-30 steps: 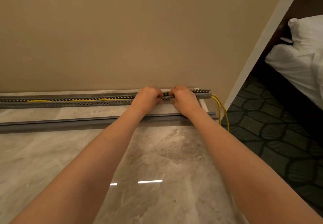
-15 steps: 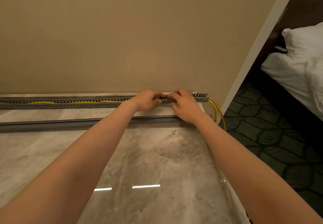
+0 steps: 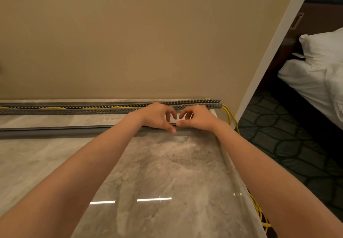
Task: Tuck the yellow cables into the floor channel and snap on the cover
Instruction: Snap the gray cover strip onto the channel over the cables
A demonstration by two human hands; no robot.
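Note:
A grey slotted floor channel (image 3: pixel 74 108) runs along the foot of the beige wall. Yellow cables (image 3: pixel 53 107) lie inside it, leave its right end (image 3: pixel 229 116) and trail down the floor's right edge. The long grey cover (image 3: pixel 55 131) lies on the marble floor, parallel to the channel and nearer to me. My left hand (image 3: pixel 157 115) and right hand (image 3: pixel 197 117) sit side by side between channel and cover, fingers curled and apart, with nothing held. Both thumbs reach down to the cover's top edge; I cannot tell whether they press on it.
Glossy marble floor (image 3: pixel 148 172) fills the foreground. A white door frame (image 3: pixel 269 52) stands at the right, with dark patterned carpet (image 3: pixel 278 135) and a bed with white linen (image 3: pixel 315 74) beyond it.
Both hands have come off the channel and drawn back toward me, to just above the cover. Their fingers have spread open. The camera has tilted slightly.

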